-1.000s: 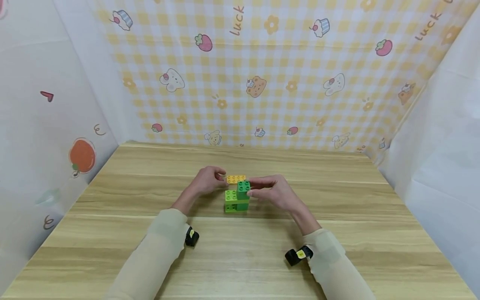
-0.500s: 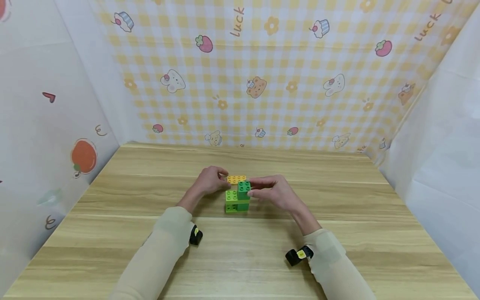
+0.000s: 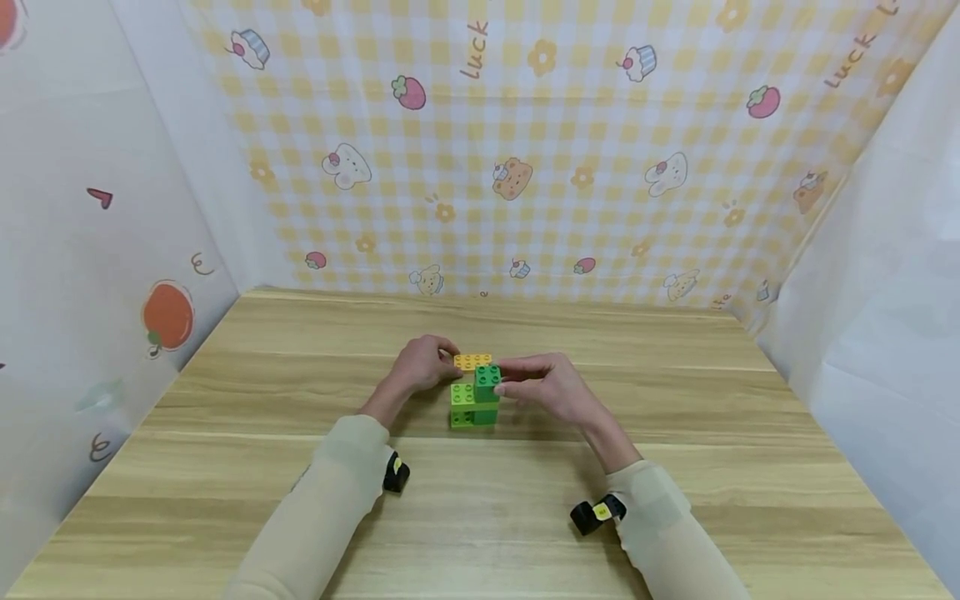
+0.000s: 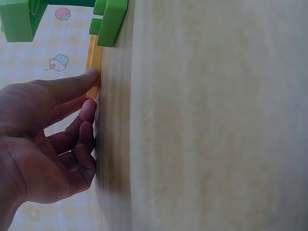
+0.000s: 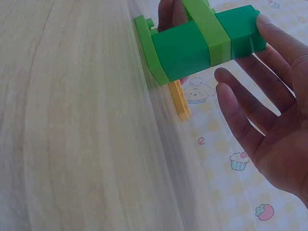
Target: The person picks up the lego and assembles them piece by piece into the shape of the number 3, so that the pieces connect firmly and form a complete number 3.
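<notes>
A stack of light and dark green bricks (image 3: 462, 395) stands on the table, a dark green brick (image 3: 487, 382) on top at its right. My right hand (image 3: 551, 387) pinches that top brick between thumb and fingers; in the right wrist view the thumb lies on the dark green brick (image 5: 240, 31). Flat on the table behind the stack is a yellow-orange brick (image 3: 472, 361). My left hand (image 3: 422, 364) holds its left end, and the left wrist view has the thumb on the edge of the orange brick (image 4: 95, 60), with the other fingers curled beside it.
The wooden table (image 3: 487, 517) spreads around the bricks. A yellow checked cloth (image 3: 480, 208) hangs behind its back edge, with white cloth walls (image 3: 90, 275) at the left and right. Each wrist carries a black strap-on camera.
My left hand has moved slightly right, and its fingers have closed on the end of the yellow-orange brick. The right hand and the green stack have stayed in place.
</notes>
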Demonstrator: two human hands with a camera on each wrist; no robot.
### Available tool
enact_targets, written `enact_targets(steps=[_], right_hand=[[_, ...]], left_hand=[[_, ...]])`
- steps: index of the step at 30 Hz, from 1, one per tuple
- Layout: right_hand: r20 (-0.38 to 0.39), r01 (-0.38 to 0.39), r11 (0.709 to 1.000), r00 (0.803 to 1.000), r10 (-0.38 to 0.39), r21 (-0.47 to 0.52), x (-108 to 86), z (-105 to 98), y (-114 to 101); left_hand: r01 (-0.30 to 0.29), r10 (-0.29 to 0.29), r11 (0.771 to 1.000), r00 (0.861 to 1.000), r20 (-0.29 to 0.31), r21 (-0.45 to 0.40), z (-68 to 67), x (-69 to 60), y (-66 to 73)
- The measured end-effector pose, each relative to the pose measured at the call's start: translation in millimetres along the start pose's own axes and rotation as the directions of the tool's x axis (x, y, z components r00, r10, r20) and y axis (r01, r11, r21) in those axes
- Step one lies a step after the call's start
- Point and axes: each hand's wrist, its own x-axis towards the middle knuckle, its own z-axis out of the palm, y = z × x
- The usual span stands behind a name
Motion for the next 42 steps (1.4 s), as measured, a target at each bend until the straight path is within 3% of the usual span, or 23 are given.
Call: enact_targets(steps=[7, 17, 28, 42], right_hand=[[0.004, 0.003, 1.0, 1.0, -0.003, 0.013, -1.6, 0.2, 1.5], [0.009, 0.016, 1.0, 1.0, -0.016, 0.013, -2.2, 0.6, 3.0], [0.004, 0.008, 1.0, 1.0, -0.008, 0.004, -0.6, 0.4, 2.5], [0.002, 0.016, 1.0, 1.0, -0.016, -0.002, -0.4, -0.2, 0.0]], left_hand=[[-0.024, 0.024, 1.0, 1.0, -0.004, -0.012, 2.2, -0.3, -6.3], [-0.058, 0.057, 0.992, 0.998, -0.012, -0.108, -1.5, -4.7, -11.6], [-0.025, 0.012, 0.982, 0.998, -0.067, -0.189, -4.6, -7.1, -14.1], [0.017, -0.043, 0.947, 0.996, -0.073, -0.321, -11.0, -14.5, -8.4]])
